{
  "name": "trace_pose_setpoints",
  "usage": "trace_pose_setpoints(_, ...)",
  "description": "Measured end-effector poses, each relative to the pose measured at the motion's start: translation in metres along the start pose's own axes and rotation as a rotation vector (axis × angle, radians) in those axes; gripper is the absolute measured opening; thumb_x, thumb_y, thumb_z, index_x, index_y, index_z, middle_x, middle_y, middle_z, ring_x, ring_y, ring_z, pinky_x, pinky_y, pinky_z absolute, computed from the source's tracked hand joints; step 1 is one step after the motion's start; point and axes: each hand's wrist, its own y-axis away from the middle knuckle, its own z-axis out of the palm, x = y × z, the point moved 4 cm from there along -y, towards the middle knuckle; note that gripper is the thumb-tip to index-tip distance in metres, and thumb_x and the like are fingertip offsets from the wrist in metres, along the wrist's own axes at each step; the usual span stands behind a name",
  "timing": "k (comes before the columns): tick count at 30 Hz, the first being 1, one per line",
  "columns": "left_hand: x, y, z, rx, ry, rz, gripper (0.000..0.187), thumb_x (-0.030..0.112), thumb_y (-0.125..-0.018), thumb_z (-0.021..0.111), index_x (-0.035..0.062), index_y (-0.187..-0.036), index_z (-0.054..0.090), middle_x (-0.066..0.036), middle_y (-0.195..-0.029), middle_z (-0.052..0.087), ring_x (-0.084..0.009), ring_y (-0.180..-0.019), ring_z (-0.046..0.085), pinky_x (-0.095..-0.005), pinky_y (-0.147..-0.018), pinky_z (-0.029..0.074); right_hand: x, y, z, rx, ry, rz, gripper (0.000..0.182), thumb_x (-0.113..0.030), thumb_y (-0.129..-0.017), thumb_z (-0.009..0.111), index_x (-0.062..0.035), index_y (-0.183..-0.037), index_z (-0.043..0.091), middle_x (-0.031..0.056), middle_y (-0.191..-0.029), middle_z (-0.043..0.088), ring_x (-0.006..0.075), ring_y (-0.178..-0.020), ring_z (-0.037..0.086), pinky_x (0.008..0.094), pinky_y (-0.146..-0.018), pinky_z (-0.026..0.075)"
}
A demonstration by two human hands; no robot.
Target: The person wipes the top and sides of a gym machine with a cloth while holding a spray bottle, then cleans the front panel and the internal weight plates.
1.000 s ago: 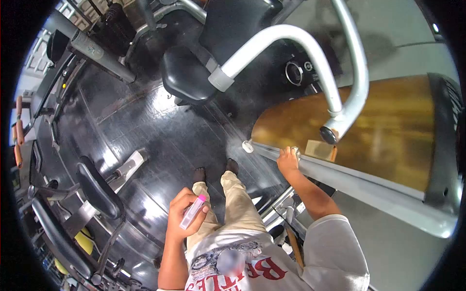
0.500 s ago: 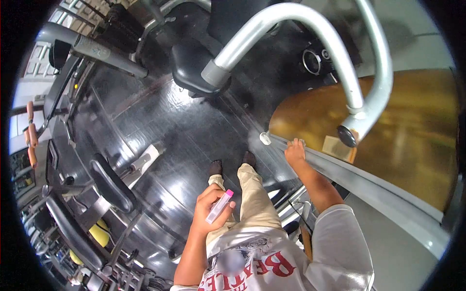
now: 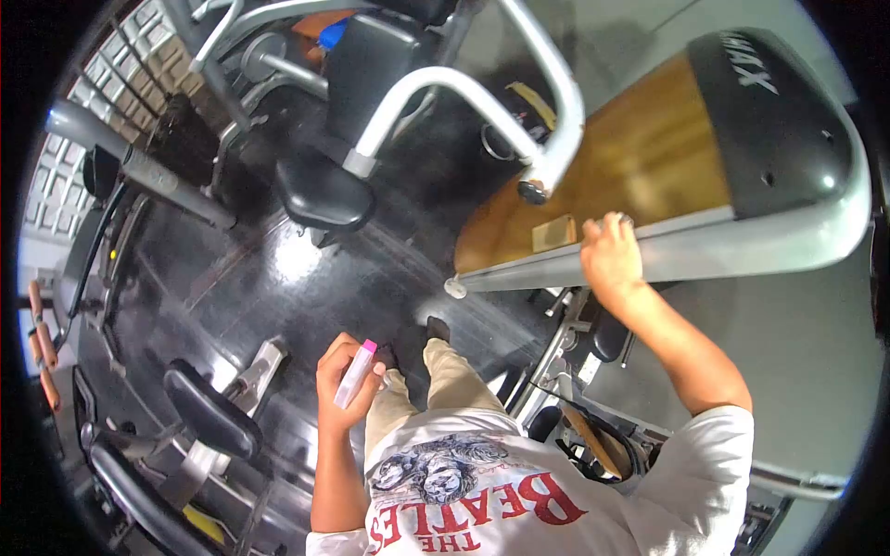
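Note:
My left hand (image 3: pixel 338 385) is closed round a slim, translucent bottle (image 3: pixel 355 378) with a pink cap, held upright and slightly tilted in front of my trousers. My right hand (image 3: pixel 612 255) reaches out to a machine's long wood-coloured panel (image 3: pixel 649 139). Its fingers are curled at the panel's lower edge, over the silver rail (image 3: pixel 519 275). A small greyish bit shows at the fingertips; I cannot make out what it is. Just left of that hand, a small pale rectangular plate (image 3: pixel 553 233) lies on the panel.
A curved silver tube (image 3: pixel 445 79) arches over the panel's far side, near a black padded seat (image 3: pixel 324 190). The panel ends in a black cover (image 3: pixel 769 120) at right. More padded machines (image 3: pixel 213 408) stand at left on the black floor (image 3: pixel 222 269).
My right hand has moved along the panel's edge, past the pale plate towards the black cover. The view has shifted right. My left hand keeps hold of the bottle.

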Motion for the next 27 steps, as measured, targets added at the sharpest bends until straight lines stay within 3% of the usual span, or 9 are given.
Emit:
trace_pose_setpoints(3,0.014,-0.003,0.004,-0.058,-0.005,0.192,0.010,0.004,-0.086,0.070,-0.0015,-0.086,0.062,-0.005,-0.082,0.053,-0.0116,-0.061,0.059,-0.0269,-0.056,0.048,0.075,0.039,-0.059,0.264,0.029,0.216,0.024,-0.021,-0.086,0.063,-0.0080,-0.097,0.080,0.0030,-0.116,0.064,0.0319,-0.115,0.054,0.0457,-0.100,0.045)
trace_pose_setpoints(6,0.012,0.004,0.010,-0.097,0.098,0.076,0.011,0.007,-0.086,0.071,-0.0010,-0.085,0.063,-0.004,-0.081,0.053,-0.0120,-0.060,0.058,-0.0273,-0.057,0.046,0.117,0.072,-0.105,0.469,-0.154,0.320,0.022,-0.021,-0.084,0.065,-0.0054,-0.091,0.079,0.0047,-0.117,0.065,0.0313,-0.118,0.055,0.0483,-0.101,0.044)
trace_pose_setpoints(9,0.014,0.004,0.008,-0.108,0.111,0.123,0.011,0.008,-0.086,0.071,-0.0008,-0.086,0.063,-0.004,-0.080,0.053,-0.0121,-0.059,0.058,-0.0270,-0.058,0.046,0.083,0.066,-0.072,0.468,0.095,0.276,0.024,-0.021,-0.084,0.065,-0.0045,-0.094,0.079,0.0062,-0.120,0.065,0.0342,-0.124,0.054,0.0509,-0.104,0.042)
trace_pose_setpoints(13,0.029,0.008,-0.007,-0.050,0.117,0.087,0.016,0.010,-0.077,0.075,0.0000,-0.085,0.065,-0.007,-0.078,0.055,-0.0168,-0.068,0.052,-0.0309,-0.062,0.040,0.027,0.036,-0.020,0.411,-0.062,0.234,0.029,-0.024,-0.086,0.063,-0.0029,-0.094,0.080,0.0079,-0.119,0.064,0.0380,-0.123,0.052,0.0576,-0.109,0.038)
trace_pose_setpoints(16,0.035,0.015,-0.022,-0.047,0.069,0.108,0.015,0.010,-0.079,0.074,-0.0004,-0.085,0.064,-0.007,-0.079,0.055,-0.0157,-0.067,0.053,-0.0298,-0.060,0.043,-0.046,0.010,0.034,0.170,-0.044,0.093,0.031,-0.029,-0.090,0.061,-0.0123,-0.103,0.083,0.0065,-0.126,0.066,0.0446,-0.136,0.046,0.0663,-0.119,0.024)
trace_pose_setpoints(17,0.037,0.015,-0.027,-0.041,0.020,0.197,0.014,0.009,-0.082,0.073,-0.0009,-0.085,0.064,-0.006,-0.080,0.055,-0.0142,-0.065,0.055,-0.0284,-0.057,0.046,-0.068,0.001,0.052,0.175,-0.087,0.066,0.031,-0.029,-0.091,0.060,-0.0130,-0.104,0.083,0.0063,-0.125,0.066,0.0442,-0.136,0.045,0.0669,-0.119,0.024)
trace_pose_setpoints(18,0.037,0.019,-0.029,0.003,0.082,0.111,0.013,0.008,-0.083,0.073,-0.0014,-0.085,0.064,-0.007,-0.080,0.055,-0.0139,-0.063,0.057,-0.0279,-0.056,0.047,-0.091,-0.007,0.073,0.188,-0.079,0.078,0.030,-0.029,-0.092,0.059,-0.0150,-0.103,0.083,0.0045,-0.124,0.066,0.0405,-0.135,0.046,0.0682,-0.119,0.022)
trace_pose_setpoints(21,0.036,0.035,-0.043,0.057,0.128,0.039,0.014,0.008,-0.088,0.072,-0.0018,-0.084,0.062,-0.006,-0.081,0.054,-0.0133,-0.060,0.058,-0.0276,-0.053,0.048,-0.119,-0.006,0.085,0.019,-0.167,-0.036,0.027,-0.030,-0.091,0.060,-0.0183,-0.100,0.083,0.0007,-0.121,0.065,0.0323,-0.131,0.047,0.0633,-0.115,0.028)
trace_pose_setpoints(27,0.025,0.041,-0.055,0.056,0.172,0.024,0.016,0.008,-0.092,0.072,-0.0008,-0.084,0.060,-0.005,-0.082,0.053,-0.0120,-0.057,0.060,-0.0268,-0.052,0.049,-0.016,0.058,-0.016,0.334,-0.213,0.282,0.022,-0.023,-0.088,0.063,-0.0127,-0.091,0.082,0.0035,-0.125,0.060,0.0333,-0.124,0.048,0.0519,-0.094,0.039)
